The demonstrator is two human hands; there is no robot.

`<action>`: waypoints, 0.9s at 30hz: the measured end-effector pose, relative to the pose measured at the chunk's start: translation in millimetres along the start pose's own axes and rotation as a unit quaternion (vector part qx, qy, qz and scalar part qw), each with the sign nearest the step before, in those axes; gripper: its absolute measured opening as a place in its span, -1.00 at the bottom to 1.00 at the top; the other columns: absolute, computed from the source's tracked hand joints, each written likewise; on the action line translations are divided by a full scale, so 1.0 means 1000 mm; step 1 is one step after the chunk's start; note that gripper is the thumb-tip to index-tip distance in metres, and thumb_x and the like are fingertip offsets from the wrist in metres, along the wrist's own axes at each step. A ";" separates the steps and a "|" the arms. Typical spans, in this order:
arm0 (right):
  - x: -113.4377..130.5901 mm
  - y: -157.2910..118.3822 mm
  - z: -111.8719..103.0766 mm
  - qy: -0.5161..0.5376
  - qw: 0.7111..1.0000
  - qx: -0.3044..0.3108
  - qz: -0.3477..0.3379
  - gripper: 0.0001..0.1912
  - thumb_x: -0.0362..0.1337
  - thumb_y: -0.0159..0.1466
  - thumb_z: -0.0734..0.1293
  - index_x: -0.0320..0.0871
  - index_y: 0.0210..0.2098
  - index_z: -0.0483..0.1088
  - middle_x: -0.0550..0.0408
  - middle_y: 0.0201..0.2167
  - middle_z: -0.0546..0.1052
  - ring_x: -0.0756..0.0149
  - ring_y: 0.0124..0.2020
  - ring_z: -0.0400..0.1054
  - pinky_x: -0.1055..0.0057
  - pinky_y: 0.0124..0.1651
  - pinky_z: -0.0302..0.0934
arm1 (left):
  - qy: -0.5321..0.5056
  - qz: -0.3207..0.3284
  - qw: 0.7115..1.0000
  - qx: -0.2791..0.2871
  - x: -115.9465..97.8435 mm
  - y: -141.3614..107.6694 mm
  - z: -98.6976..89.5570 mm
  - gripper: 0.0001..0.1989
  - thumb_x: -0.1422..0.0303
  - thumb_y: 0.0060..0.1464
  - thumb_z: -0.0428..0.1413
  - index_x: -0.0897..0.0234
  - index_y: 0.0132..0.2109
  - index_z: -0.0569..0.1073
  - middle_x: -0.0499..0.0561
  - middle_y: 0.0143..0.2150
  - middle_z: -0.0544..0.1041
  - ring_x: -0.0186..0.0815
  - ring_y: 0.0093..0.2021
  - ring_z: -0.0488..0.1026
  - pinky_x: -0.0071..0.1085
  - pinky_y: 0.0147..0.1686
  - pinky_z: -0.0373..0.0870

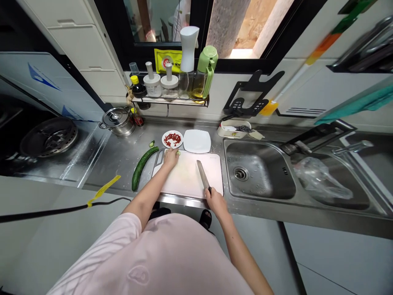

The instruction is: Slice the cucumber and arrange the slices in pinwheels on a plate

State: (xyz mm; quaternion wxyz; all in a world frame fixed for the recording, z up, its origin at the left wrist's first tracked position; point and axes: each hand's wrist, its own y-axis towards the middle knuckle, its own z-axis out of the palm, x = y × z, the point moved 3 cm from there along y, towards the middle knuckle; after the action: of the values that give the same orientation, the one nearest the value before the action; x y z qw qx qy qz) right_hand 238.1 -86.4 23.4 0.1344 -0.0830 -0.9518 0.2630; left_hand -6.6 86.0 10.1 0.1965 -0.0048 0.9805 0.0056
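My right hand [216,203] grips the black handle of a kitchen knife [203,175], whose steel blade points away from me and stands over the middle of a white cutting board [192,180]. My left hand [170,158] sits at the board's far edge, its fingertips pressing a small green piece of cucumber [178,153]. A long, partly cut cucumber [141,168] lies left of the board. Beyond it is a cut cucumber slice [151,144]. A round plate of chopped red chili [172,139] and a white square plate [197,141] stand just past the board.
A steel double sink [258,170] lies right of the board, with a plastic bag [322,180] in its far basin. A steel pot [118,121] and a gas stove [49,137] are to the left. Bottles and condiment jars line a shelf [170,100] at the back.
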 end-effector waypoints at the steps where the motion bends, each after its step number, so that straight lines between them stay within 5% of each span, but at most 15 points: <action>1: 0.000 0.000 0.000 -0.001 1.000 -0.004 -0.001 -0.54 -0.04 0.40 -0.05 -0.18 -0.08 0.31 -0.11 -0.20 0.52 0.15 -0.13 0.42 0.37 -0.21 0.14 | 0.009 0.001 1.000 0.010 -0.001 0.003 0.001 -0.67 0.30 0.16 0.00 0.17 0.05 0.44 0.17 -0.05 0.40 -0.09 -0.02 0.33 -0.23 0.00 0.21; 14: -0.004 0.003 0.001 0.023 1.000 -0.017 -0.007 -0.58 -0.05 0.39 -0.01 -0.17 -0.11 0.32 -0.09 -0.19 0.52 0.15 -0.14 0.42 0.40 -0.23 0.14 | 0.025 0.009 0.999 0.020 -0.002 0.011 0.004 -0.77 0.41 0.11 0.01 0.20 -0.08 0.44 0.12 -0.10 0.46 -0.19 -0.14 0.40 -0.34 -0.15 0.25; 21: -0.004 0.005 0.002 0.020 1.000 -0.014 -0.004 -0.57 -0.05 0.39 -0.02 -0.17 -0.10 0.31 -0.11 -0.19 0.52 0.14 -0.14 0.42 0.38 -0.22 0.13 | -0.141 -0.075 0.987 0.018 0.007 0.004 0.012 -0.85 0.40 0.04 0.08 0.22 -0.20 0.46 -0.03 -0.33 0.53 -0.33 -0.29 0.43 -0.46 -0.29 0.25; 27: 0.000 -0.001 -0.003 0.002 1.000 -0.019 -0.022 -0.57 -0.05 0.39 -0.02 -0.17 -0.07 0.31 -0.11 -0.20 0.52 0.15 -0.14 0.41 0.39 -0.21 0.11 | -0.232 -0.102 0.966 0.047 0.003 -0.028 0.028 -0.81 0.37 -0.07 0.17 0.26 -0.22 0.48 -0.07 -0.42 0.52 -0.38 -0.39 0.43 -0.49 -0.35 0.27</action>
State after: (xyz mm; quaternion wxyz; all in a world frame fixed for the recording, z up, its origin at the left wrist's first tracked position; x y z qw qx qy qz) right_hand 238.7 -85.9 26.3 0.1406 -0.0651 -0.9580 0.2413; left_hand 1.3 58.1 -17.0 0.4178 -0.0940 0.9017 -0.0592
